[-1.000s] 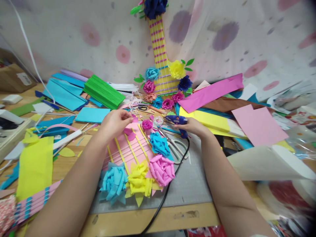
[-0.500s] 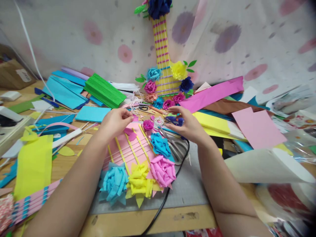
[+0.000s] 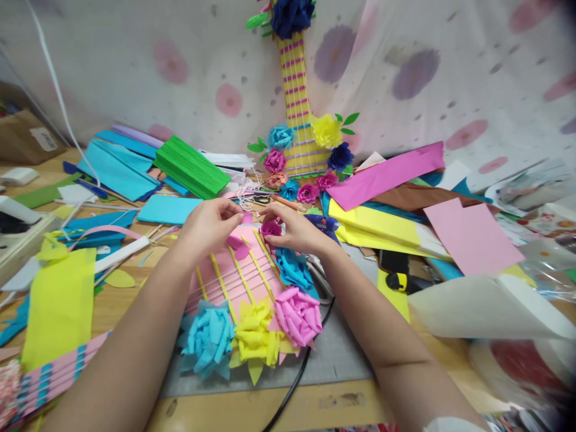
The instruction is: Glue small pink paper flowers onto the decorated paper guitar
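My left hand (image 3: 213, 225) is closed in a pinch above the upper left of a pink paper guitar body (image 3: 220, 273); what its fingertips hold is hidden. A magenta paper scrap (image 3: 239, 246) lies below it. My right hand (image 3: 292, 228) hovers at the body's upper right, thumb and fingers apart. A small magenta paper flower (image 3: 271, 228) shows in the gap between them; whether they touch it I cannot tell. Yellow strips and white strings cross the body. Along its lower and right edges are crepe flowers: blue (image 3: 210, 335), yellow (image 3: 256, 336), pink (image 3: 297, 315) and another blue (image 3: 293, 268).
A finished yellow paper guitar (image 3: 297, 102) leans at the back. Folded crepe paper in green (image 3: 191, 167), blue (image 3: 168, 208), magenta (image 3: 391, 174) and yellow (image 3: 382, 225) crowds both sides. Scissors (image 3: 318, 273) lie partly behind my right wrist. A black cable (image 3: 294, 375) crosses the grey mat (image 3: 346, 342).
My right hand has moved left, from beside the blue glue gun to the small magenta flower, its arm now covering part of the scissors. My left hand has barely moved.
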Motion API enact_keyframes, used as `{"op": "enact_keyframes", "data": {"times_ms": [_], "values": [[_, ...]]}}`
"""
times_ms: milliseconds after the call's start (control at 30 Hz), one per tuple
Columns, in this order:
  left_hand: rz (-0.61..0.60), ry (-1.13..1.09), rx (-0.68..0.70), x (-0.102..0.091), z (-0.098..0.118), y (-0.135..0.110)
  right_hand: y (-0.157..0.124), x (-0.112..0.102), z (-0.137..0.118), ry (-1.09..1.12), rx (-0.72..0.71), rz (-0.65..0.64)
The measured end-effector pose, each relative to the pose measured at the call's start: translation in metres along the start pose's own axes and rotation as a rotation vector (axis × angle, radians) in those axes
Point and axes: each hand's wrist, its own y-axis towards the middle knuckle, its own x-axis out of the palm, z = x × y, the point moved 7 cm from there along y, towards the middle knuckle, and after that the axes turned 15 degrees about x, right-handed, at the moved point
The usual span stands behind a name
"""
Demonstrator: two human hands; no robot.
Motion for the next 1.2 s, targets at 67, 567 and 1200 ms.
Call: {"op": "enact_keyframes", "data": {"times_ms": [67, 567, 1200], "values": [[0.001, 0.016, -0.004, -0.004, 0.001, 0.000, 0.000, 0.001, -0.002, -0.010, -0.028, 0.001], [-0.321, 0.240, 0.118, 0.014, 0.019, 0.043, 0.004, 0.000, 0.014, 0.093, 0.011, 0.010], [-0.696, 0.270, 0.400, 0.070, 0.039, 0.060, -0.018, -0.008, 0.011, 0.058, -0.177, 0.166]]}}
